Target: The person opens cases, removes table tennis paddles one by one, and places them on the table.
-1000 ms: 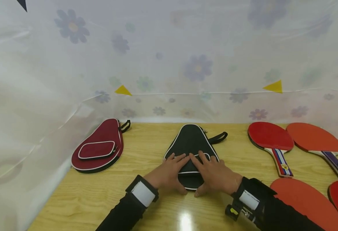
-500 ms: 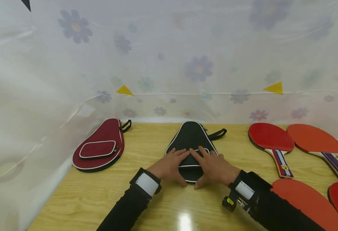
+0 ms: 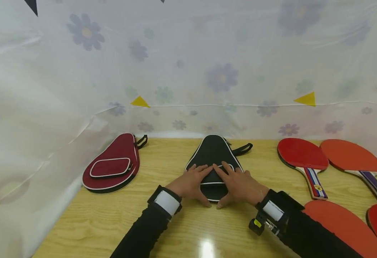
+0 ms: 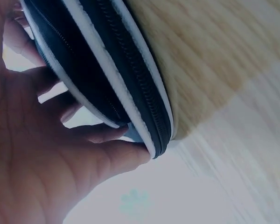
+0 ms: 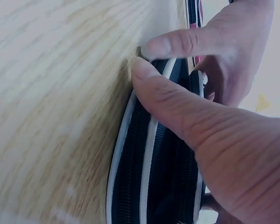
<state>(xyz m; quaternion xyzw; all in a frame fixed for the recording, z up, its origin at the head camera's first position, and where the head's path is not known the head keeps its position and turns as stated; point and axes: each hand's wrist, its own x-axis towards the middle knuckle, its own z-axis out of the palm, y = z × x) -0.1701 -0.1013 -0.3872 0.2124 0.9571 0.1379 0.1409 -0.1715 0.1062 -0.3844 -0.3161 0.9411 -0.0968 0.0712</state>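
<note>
A black table tennis paddle case with white piping lies flat on the table, its narrow end toward the back. My left hand rests on its near left part and my right hand on its near right part, fingers spread over the front pocket. Both thumbs meet the case's near edge, close to each other. In the left wrist view the left thumb touches the white piping beside the zipper. The right wrist view shows the right thumb against the rounded edge, with the left thumb just beyond it.
A dark red paddle case lies at the left. Several red table tennis paddles, among them a paddle with a striped handle and one with a purple handle, lie at the right. A flowered white curtain hangs behind the wooden table.
The black case has slid a little toward the back of the table, with both hands moving along on it. The red case and the paddles have stayed in place.
</note>
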